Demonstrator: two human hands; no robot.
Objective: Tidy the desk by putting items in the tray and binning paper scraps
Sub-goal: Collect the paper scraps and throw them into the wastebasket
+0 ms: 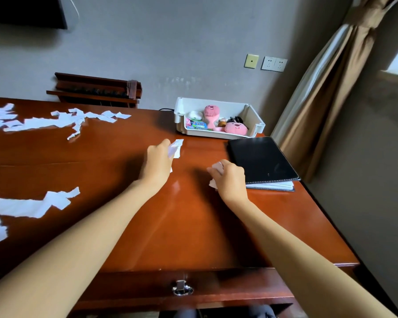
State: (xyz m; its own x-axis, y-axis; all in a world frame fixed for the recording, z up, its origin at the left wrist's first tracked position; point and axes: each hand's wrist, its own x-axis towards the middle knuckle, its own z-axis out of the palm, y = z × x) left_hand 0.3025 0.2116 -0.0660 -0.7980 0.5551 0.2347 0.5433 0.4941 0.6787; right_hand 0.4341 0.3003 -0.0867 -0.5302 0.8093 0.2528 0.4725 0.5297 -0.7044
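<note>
My left hand (157,160) is closed around white paper scraps (176,148) that stick out past its fingers, just above the middle of the wooden desk (124,226). To its right, my right hand (229,179) grips more crumpled scraps (217,167) beside a black folder. Many torn paper scraps (62,121) lie across the desk's far left, and more scraps (32,204) lie at the near left. The white tray (254,115) stands at the back right holding pink plush toys (236,129) and small items.
A black folder (262,159) on a notebook lies at the desk's right edge, near my right hand. A wooden rack (94,89) stands against the wall behind the desk. A curtain (326,88) hangs at the right. A drawer handle (182,289) is below the front edge.
</note>
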